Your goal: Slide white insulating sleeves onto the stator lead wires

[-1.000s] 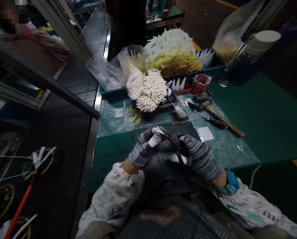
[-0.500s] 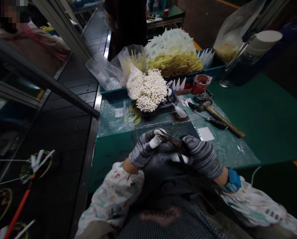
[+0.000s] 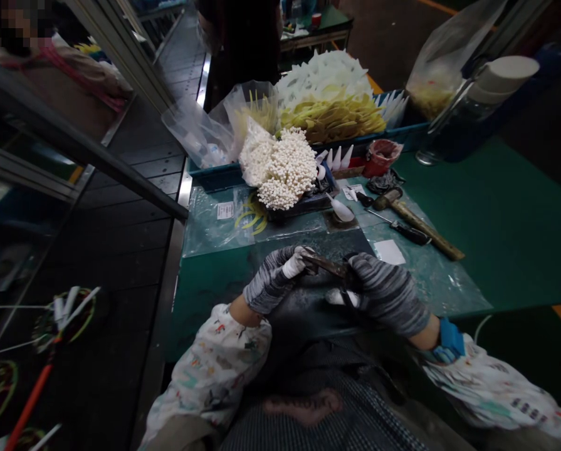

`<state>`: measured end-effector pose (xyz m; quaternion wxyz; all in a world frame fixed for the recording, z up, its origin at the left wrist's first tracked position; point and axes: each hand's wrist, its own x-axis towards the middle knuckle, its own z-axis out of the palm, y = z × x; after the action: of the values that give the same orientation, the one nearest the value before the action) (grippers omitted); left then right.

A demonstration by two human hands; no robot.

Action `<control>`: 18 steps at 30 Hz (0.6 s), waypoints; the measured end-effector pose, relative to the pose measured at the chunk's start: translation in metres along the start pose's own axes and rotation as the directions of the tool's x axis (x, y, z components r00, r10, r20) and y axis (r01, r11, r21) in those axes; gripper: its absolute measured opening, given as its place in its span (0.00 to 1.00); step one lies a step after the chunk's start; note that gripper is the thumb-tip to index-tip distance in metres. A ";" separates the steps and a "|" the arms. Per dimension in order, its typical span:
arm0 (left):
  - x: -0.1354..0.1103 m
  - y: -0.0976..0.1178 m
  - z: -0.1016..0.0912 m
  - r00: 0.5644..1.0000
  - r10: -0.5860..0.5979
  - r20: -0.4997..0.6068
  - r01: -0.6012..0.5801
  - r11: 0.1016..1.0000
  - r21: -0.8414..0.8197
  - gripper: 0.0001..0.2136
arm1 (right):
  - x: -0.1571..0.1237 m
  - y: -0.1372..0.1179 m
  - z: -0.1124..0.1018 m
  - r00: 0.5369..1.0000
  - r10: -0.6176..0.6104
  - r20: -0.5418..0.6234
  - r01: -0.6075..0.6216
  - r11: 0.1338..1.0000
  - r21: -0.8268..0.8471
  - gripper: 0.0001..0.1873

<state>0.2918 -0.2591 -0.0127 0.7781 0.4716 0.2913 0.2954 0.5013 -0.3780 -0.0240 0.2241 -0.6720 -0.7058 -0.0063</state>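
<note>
Both my hands wear grey striped knit gloves, with white wrapping on some fingertips. My right hand [image 3: 388,291] is closed around the handle end of a dark, worn tool [image 3: 330,266] that looks like pliers. Its long jaws point left. At the jaw end, my left hand [image 3: 273,279] has its fingers pinched together; whatever small thing sits between them is too dark to make out. Both hands are over a dark mat [image 3: 350,241]. Just beyond them lies a small white dropper bottle [image 3: 341,208].
On the green table [image 3: 491,213] lie a hammer [image 3: 424,232], a screwdriver [image 3: 409,233] and a white paper square [image 3: 390,252]. Behind are a bundle of white-tipped stems [image 3: 289,166], yellow strips [image 3: 331,119] and a white-lidded bottle [image 3: 506,78]. A dark slatted conveyor [image 3: 120,313] runs left, carrying an orange pole [image 3: 33,394].
My right hand and forearm have shifted slightly right, and the tool lies a little flatter. My left hand is nearly still. The orange pole has slid slightly toward the lower left.
</note>
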 end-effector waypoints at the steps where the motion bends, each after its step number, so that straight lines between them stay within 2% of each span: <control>1: 0.000 -0.001 0.000 1.000 0.001 0.007 -0.001 1.000 0.002 0.21 | 0.000 0.000 0.001 1.000 -0.007 -0.003 0.007 1.000 0.000 0.30; 7: 0.000 -0.005 -0.005 0.998 0.039 0.043 -0.041 0.998 0.053 0.21 | 0.001 -0.004 0.003 0.999 -0.025 -0.027 0.024 1.000 -0.010 0.32; 13: -0.001 -0.003 -0.006 0.998 -0.012 0.064 0.009 0.999 0.041 0.20 | 0.003 -0.006 0.000 0.997 -0.044 -0.058 0.044 0.999 -0.013 0.33; 16: -0.001 -0.003 -0.005 0.995 -0.005 0.103 0.001 0.999 0.044 0.20 | 0.001 -0.002 0.002 0.997 -0.028 -0.068 0.032 0.998 0.058 0.29; 18: 0.000 -0.003 -0.005 0.987 0.038 0.159 -0.048 0.997 0.066 0.18 | -0.003 0.006 0.003 0.993 0.053 -0.101 -0.035 0.983 0.178 0.26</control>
<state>0.2891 -0.2576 -0.0175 0.7753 0.5263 0.2288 0.2637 0.5058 -0.3798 -0.0290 0.3197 -0.6636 -0.6758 0.0257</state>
